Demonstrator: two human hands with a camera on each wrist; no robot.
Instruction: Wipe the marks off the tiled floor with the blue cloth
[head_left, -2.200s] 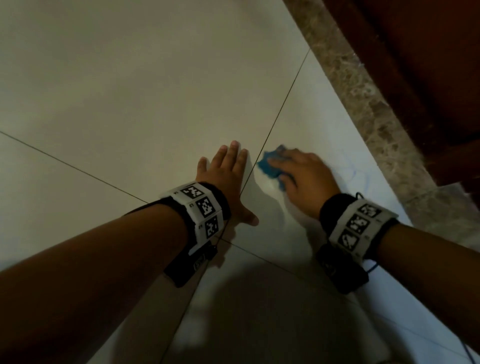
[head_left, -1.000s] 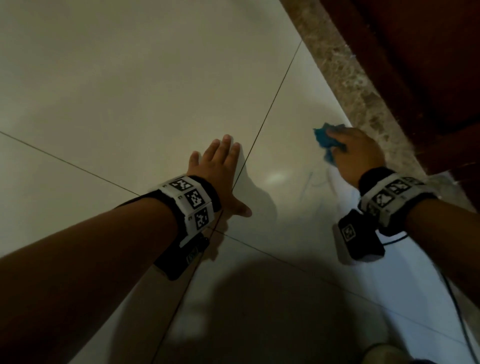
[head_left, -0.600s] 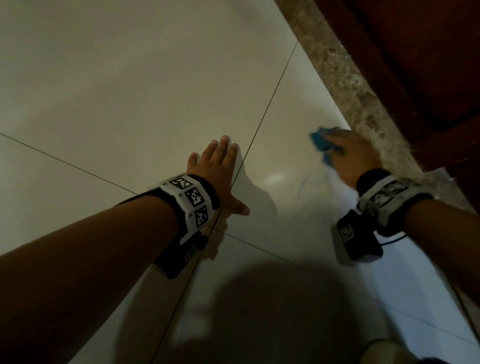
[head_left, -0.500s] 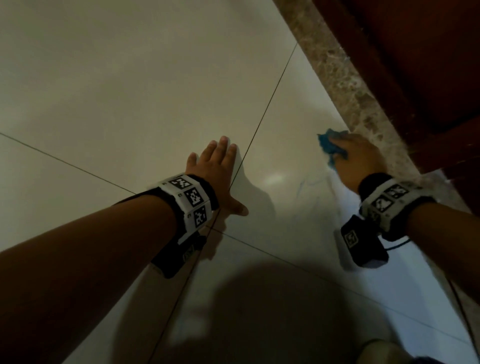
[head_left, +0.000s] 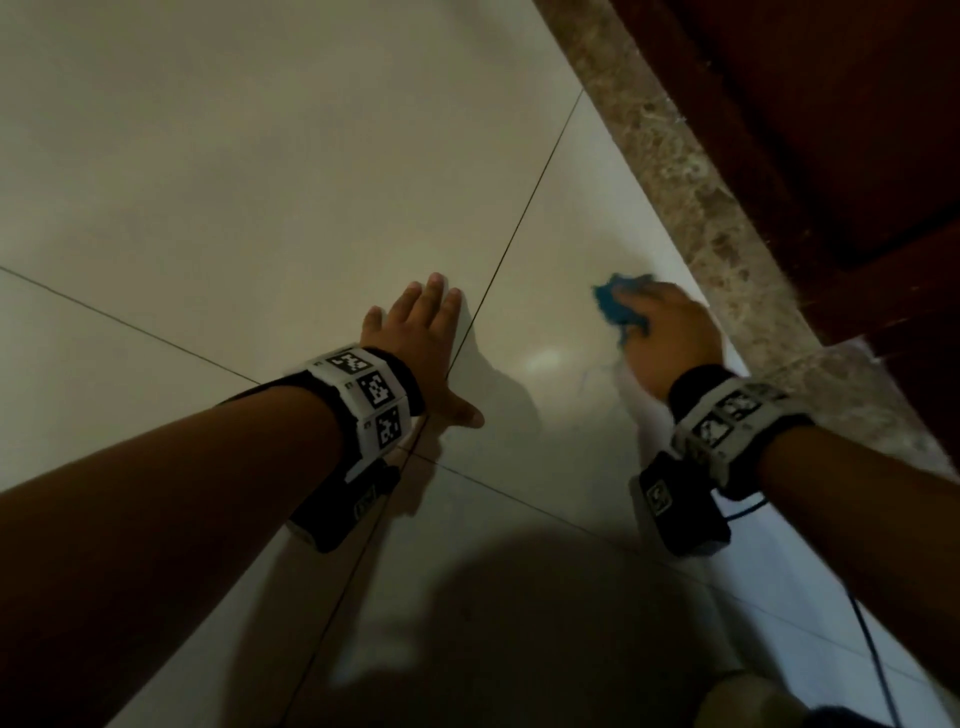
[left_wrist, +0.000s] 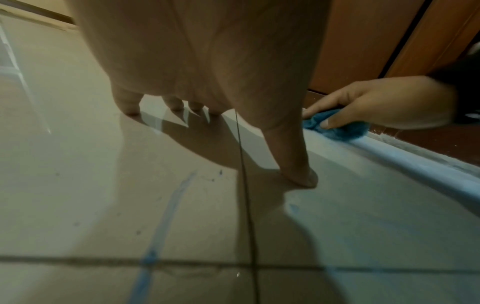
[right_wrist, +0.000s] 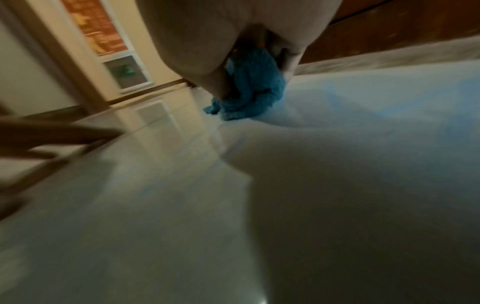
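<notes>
The pale glossy tiled floor (head_left: 260, 182) carries a faint blue streak (left_wrist: 166, 214). The left hand (head_left: 421, 343) lies flat on it, fingers straight. The right hand (head_left: 670, 332) clutches the blue cloth (head_left: 615, 306), a crumpled fuzzy wad pressed down beside the speckled stone border (head_left: 691, 171).
</notes>
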